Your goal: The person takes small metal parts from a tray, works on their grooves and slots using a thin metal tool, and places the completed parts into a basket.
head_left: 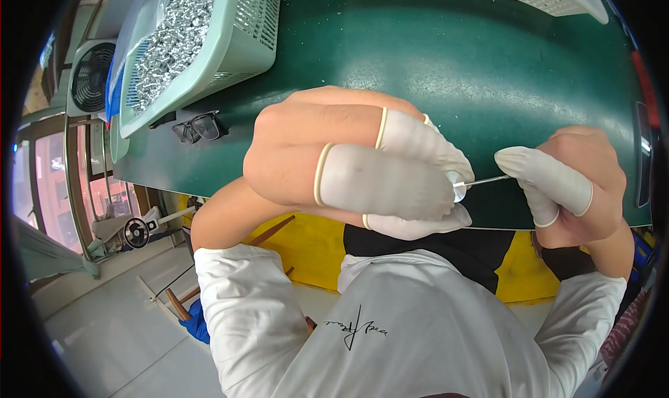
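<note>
green worktop (390,56), basket (240,56) of metal pcs at far left. l hand (355,154) pinched on small shiny pc (458,187), right of ctr; r hand (571,182) clamped on thin rod (490,181), tip at pc.

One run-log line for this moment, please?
left hand: pinching shiny part; right hand: holding thin rod, tip at part; basket: metal pieces inside, left

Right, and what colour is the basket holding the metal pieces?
The basket is pale mint green, seen best in the head view.
</note>
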Tool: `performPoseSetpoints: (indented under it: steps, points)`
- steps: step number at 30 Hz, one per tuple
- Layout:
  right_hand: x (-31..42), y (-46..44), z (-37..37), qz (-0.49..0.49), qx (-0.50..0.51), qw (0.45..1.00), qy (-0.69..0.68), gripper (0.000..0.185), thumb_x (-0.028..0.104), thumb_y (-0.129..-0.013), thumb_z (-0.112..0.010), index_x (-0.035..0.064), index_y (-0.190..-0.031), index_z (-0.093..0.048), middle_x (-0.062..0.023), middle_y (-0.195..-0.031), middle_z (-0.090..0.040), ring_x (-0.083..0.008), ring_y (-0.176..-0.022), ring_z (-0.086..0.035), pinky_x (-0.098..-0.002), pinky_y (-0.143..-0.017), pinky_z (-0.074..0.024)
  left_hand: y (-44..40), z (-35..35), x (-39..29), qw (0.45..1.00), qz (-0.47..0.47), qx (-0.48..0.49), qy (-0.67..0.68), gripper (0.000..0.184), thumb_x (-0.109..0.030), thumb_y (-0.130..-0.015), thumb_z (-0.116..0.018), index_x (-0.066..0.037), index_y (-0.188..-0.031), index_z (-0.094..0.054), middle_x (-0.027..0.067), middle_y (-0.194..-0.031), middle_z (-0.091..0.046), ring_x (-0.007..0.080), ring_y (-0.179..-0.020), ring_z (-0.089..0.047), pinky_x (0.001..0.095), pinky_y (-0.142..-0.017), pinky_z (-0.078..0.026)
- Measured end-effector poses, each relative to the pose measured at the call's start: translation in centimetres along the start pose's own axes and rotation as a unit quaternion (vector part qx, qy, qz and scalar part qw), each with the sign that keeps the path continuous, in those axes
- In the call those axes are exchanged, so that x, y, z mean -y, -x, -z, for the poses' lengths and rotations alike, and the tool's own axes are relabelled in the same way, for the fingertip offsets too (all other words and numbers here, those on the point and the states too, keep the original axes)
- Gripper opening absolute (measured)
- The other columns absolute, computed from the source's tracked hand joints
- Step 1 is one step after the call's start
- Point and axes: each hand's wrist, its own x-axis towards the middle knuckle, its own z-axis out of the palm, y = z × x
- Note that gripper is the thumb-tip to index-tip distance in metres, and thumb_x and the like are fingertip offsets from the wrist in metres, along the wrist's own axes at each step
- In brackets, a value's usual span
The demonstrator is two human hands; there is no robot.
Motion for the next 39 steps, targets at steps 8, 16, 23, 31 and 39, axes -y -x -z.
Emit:
performPoseSetpoints:
  steps: [8, 16, 23, 31, 39]
  points:
    - [0.0, 0.0, -0.1, 0.001, -0.004, 1.000, -0.003, 0.047, -0.011, -0.054, -0.061, -0.0054, -0.099, -0.075, -0.0059, -0.064, -0.058, -0.0181, -0.047, -0.052, -0.0290, -0.045, -0.0372, -0.2, -0.5, -0.1, 0.999, 0.005, -0.028, 0.022, 0.030, 0.000, -0.069, -0.090, -0.006, -0.076, -0.062, 0.0205, -0.094, -0.075, 0.0279, -0.068, -0.075, 0.0324, -0.057, -0.061]
    - [-0.1, 0.0, -0.3, 0.009, -0.015, 1.000, -0.007, 0.048, -0.011, -0.054, -0.061, -0.0045, -0.100, -0.075, -0.0049, -0.063, -0.056, -0.0172, -0.046, -0.050, -0.0291, -0.044, -0.0364, -0.3, -0.6, -0.5, 0.999, 0.014, -0.037, 0.023, 0.035, -0.004, -0.070, -0.093, -0.008, -0.075, -0.059, 0.0183, -0.094, -0.075, 0.0278, -0.067, -0.075, 0.0321, -0.055, -0.060]
    - [0.1, -0.1, -0.4, 0.007, -0.019, 1.000, -0.001, 0.046, -0.012, -0.056, -0.062, -0.0033, -0.099, -0.075, -0.0040, -0.062, -0.054, -0.0173, -0.046, -0.049, -0.0292, -0.044, -0.0358, -0.1, -0.4, -0.5, 0.999, 0.019, -0.031, 0.040, 0.036, -0.001, -0.067, -0.094, -0.007, -0.081, -0.061, 0.0189, -0.093, -0.075, 0.0283, -0.068, -0.075, 0.0312, -0.053, -0.060]
    - [-0.1, 0.0, -0.2, 0.010, -0.008, 1.000, 0.004, 0.044, -0.011, -0.057, -0.062, -0.0039, -0.099, -0.075, -0.0047, -0.063, -0.057, -0.0178, -0.047, -0.052, -0.0289, -0.044, -0.0377, -0.6, -0.3, -0.5, 0.999, 0.015, -0.019, 0.040, 0.036, 0.002, -0.067, -0.093, -0.005, -0.087, -0.064, 0.0191, -0.093, -0.075, 0.0286, -0.069, -0.075, 0.0328, -0.056, -0.061]
    - [-0.2, 0.1, 0.2, 0.003, -0.009, 1.000, 0.009, 0.047, -0.009, -0.055, -0.061, -0.0041, -0.100, -0.075, -0.0062, -0.065, -0.059, -0.0187, -0.048, -0.054, -0.0294, -0.046, -0.0399, 0.1, -1.0, 1.1, 1.000, 0.012, -0.020, 0.017, 0.033, 0.003, -0.069, -0.091, -0.002, -0.092, -0.067, 0.0164, -0.090, -0.074, 0.0255, -0.071, -0.074, 0.0321, -0.060, -0.060]
